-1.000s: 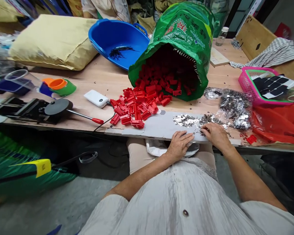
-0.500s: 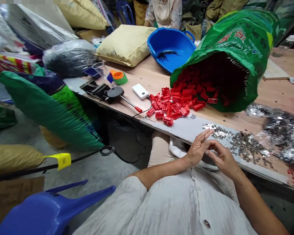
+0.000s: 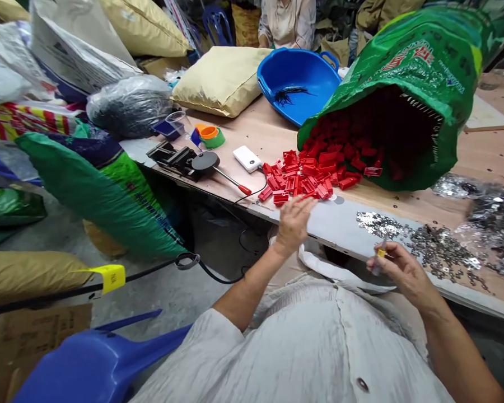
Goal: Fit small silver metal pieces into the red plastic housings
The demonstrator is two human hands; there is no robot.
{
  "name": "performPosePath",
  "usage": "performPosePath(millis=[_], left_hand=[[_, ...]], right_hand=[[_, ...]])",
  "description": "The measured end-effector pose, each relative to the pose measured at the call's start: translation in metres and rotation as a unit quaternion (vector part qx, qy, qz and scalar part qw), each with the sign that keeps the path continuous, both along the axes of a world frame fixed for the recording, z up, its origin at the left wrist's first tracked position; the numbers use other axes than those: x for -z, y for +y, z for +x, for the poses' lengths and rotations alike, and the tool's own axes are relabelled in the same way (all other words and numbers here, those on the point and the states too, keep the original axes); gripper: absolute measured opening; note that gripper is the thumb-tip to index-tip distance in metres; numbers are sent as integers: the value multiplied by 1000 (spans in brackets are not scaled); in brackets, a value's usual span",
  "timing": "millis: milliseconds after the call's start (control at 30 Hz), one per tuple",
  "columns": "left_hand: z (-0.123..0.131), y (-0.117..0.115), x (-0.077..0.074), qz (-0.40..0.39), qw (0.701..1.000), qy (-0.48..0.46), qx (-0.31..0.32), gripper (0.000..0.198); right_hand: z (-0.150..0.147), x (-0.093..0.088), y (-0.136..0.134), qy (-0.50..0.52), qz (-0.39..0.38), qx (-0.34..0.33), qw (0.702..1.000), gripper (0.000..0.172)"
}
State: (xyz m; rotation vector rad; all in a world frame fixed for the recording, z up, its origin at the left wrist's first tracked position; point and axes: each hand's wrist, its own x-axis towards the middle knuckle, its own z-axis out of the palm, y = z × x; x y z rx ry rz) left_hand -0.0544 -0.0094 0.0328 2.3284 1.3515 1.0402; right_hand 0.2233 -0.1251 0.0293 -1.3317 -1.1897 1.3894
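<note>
"2 hands are being shown; how are they being held?"

"Well apart. The left hand (image 3: 293, 224) is being held out, fingers extended, at the near edge of the pile of red plastic parts (image 3: 292, 182). No grip is being shown there; whether a part is being touched can't be told."

"And the right hand (image 3: 405, 274)?"

"A slim object (image 3: 381, 254) with a yellow patch is being pinched between thumb and fingers, just off the table edge. What it is can't be told."

"Where are the parts being kept?"

"The red ones are being spilled from the mouth of the green sack (image 3: 420, 67) onto the table (image 3: 243, 134). Small metal pieces (image 3: 439, 249) are being spread on the grey strip (image 3: 336, 218), near the right hand."

"Step in hand?"

"Judged: 1 red part is being sought while the object is being kept ready."

"What is being called for by the next move?"

"Likely a light fingertip pinch on 1 loose part, neighbours being left undisturbed."
</note>
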Motion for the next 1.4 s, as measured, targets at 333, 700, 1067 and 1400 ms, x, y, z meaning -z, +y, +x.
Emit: performPosePath(millis=[333, 700, 1067, 1400], left_hand=[[-42, 45, 20, -5, 992, 125, 0, 38], [-45, 54, 14, 67, 997, -19, -12, 32], [16, -19, -5, -492, 698, -515, 80, 62], [52, -51, -6, -632, 574, -510, 107, 52]], right_hand=[[73, -6, -18, -28, 27, 231, 972, 24], [103, 15, -4, -525, 113, 208, 818, 23], [105, 10, -16, -561, 47, 204, 801, 34], [113, 21, -21, -536, 91, 159, 824, 21]])
